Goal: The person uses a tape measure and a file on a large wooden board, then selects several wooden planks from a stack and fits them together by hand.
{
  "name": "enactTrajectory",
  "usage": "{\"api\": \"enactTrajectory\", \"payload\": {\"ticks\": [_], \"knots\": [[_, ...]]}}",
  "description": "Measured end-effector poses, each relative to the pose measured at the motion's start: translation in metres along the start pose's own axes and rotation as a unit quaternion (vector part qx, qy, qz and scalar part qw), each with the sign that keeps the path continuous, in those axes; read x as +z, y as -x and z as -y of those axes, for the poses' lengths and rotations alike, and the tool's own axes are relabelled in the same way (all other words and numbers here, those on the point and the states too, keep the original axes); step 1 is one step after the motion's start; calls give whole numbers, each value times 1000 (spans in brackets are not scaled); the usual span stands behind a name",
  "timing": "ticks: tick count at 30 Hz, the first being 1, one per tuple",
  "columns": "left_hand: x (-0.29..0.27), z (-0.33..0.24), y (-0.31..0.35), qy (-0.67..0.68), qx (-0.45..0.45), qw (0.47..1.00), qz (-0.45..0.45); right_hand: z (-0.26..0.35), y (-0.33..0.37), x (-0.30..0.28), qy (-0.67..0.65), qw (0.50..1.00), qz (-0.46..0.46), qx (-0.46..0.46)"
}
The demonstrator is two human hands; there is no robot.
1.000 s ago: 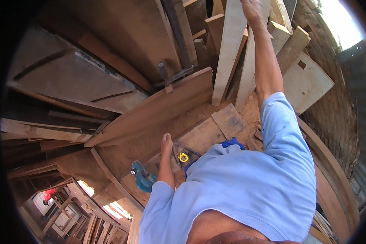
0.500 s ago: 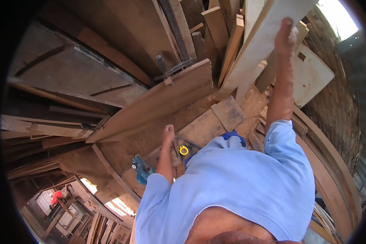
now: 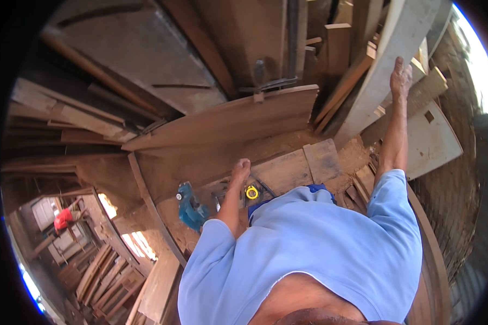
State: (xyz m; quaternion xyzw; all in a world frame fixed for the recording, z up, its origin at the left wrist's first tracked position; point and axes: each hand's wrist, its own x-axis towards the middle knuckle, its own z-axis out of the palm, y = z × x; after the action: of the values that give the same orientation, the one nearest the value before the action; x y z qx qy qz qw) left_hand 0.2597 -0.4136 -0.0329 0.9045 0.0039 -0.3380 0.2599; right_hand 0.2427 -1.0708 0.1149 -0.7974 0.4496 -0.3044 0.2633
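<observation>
My right hand (image 3: 400, 81) reaches far forward to the right and grips the edge of a long pale board (image 3: 387, 70). The thumb lies along its face, and the other fingers are mostly hidden. That board leans upright among other planks. My left hand (image 3: 241, 170) is held low over the workbench (image 3: 287, 168), its fingers curled in; whatever they may hold is hidden. Just right of the left wrist lies a yellow tape measure (image 3: 251, 192), beside a thin dark bar (image 3: 264, 185). To the left of that forearm is a teal power tool (image 3: 191, 207).
A broad brown panel (image 3: 228, 122) stands on edge beyond the bench, with a clamp (image 3: 260, 86) on its top. Planks lean behind it. A pale sheet with a square hole (image 3: 431, 141) is at right. Farther off at lower left is a person in red (image 3: 63, 219) near stacked timber (image 3: 106, 281).
The view has turned, so most of the surroundings sit farther right. My right hand stays at the pale board's edge, and my left hand remains curled over the bench.
</observation>
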Motion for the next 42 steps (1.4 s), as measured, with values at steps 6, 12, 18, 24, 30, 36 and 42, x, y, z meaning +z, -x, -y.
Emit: {"api": "enactTrajectory", "payload": {"ticks": [6,12,18,24,30,36,42], "knots": [[-16,13,-3,50,-73,996,-26,-47,-14,18,239,965,79,-75],[-64,38,-51,227,-74,957,-167,110,35,35,-113,984,126,-50],[-201,44,-100,296,-42,887,-351,222,66,100,-101,978,120,-141],[-304,-48,-122,228,217,855,-411,205,78,160,-205,958,202,-6],[-296,-120,-151,257,280,828,-412,185,100,179,-193,953,181,-146],[-269,-122,-141,354,285,797,-397,197,115,156,-395,874,265,101],[-320,-40,-142,244,110,738,-620,169,99,152,-419,836,339,100]]}}
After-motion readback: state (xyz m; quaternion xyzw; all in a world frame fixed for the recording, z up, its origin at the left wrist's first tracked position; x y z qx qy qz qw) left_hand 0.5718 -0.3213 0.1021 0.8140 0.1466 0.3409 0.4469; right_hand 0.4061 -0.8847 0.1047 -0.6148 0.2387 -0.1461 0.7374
